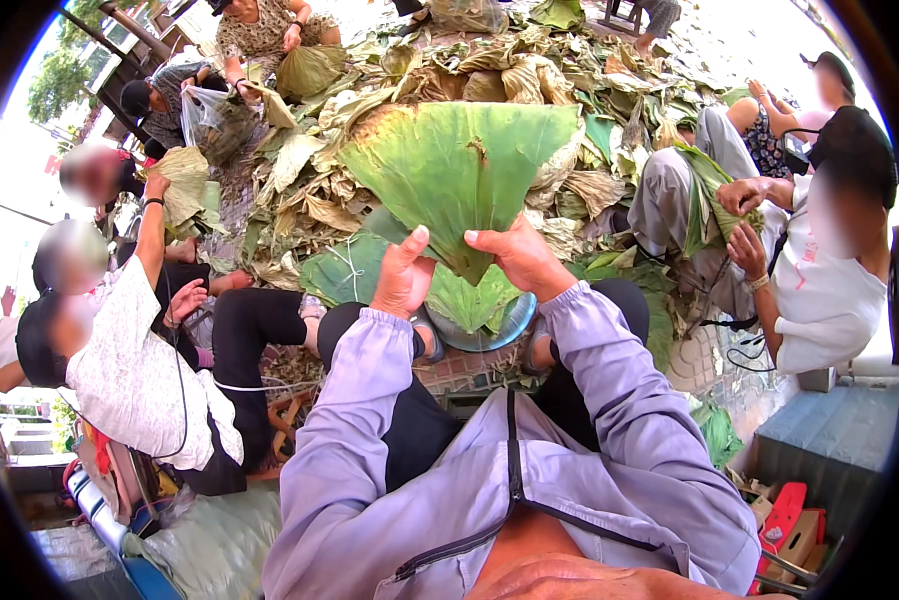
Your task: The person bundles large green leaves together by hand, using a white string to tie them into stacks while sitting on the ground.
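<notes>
In front of me stands a green lotus leaf [460, 160], folded into a fan shape with a browned upper left corner. My right hand [523, 258] grips its narrow lower end, thumb lying on the front face. At the leaf's lower left edge my left hand [404, 277] is closed with the thumb up; its other fingers are partly hidden. Below the held leaf, between my knees, another folded green leaf [465, 303] lies over a blue rounded object [500, 332]. A further green leaf [335, 272] with a white string across it lies beside my left hand.
A broad heap of dried leaves [420, 80] spreads ahead. A person at the right [820, 230] handles a green leaf [708, 200]; people at the left [135, 330] sit close by. A grey-blue box [835, 425] and green plastic bag [716, 432] stand lower right.
</notes>
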A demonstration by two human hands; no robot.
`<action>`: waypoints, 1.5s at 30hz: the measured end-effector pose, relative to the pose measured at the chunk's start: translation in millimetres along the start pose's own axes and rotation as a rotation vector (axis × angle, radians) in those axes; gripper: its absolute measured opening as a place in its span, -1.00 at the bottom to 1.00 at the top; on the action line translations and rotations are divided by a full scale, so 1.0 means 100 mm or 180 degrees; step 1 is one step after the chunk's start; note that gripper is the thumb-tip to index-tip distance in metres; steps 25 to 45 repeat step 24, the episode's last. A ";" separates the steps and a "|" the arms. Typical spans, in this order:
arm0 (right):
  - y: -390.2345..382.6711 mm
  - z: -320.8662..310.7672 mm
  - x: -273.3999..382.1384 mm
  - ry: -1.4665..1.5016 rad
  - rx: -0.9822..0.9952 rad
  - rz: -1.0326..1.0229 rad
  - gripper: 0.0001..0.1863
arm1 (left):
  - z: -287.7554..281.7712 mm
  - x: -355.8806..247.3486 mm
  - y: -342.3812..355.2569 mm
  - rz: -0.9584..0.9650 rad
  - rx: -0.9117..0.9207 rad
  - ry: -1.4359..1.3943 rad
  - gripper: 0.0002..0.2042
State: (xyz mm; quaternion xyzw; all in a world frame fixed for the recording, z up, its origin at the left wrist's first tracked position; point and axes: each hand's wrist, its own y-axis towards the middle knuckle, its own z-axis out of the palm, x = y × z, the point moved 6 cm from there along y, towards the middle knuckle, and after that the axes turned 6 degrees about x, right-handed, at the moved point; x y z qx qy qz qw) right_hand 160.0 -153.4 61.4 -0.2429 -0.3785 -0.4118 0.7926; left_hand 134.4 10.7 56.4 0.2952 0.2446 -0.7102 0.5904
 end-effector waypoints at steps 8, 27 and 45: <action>-0.10 -0.51 0.51 -0.2601 0.0111 0.0346 -0.68 | -0.74 -0.20 0.17 0.0284 -0.1289 0.0802 -0.74; -0.22 -0.64 0.76 -0.3747 0.0473 -0.0146 -0.56 | -0.14 -1.03 0.48 -0.0043 0.0233 0.1211 -0.66; -0.22 -0.64 0.76 -0.3747 0.0473 -0.0146 -0.56 | -0.14 -1.03 0.48 -0.0043 0.0233 0.1211 -0.66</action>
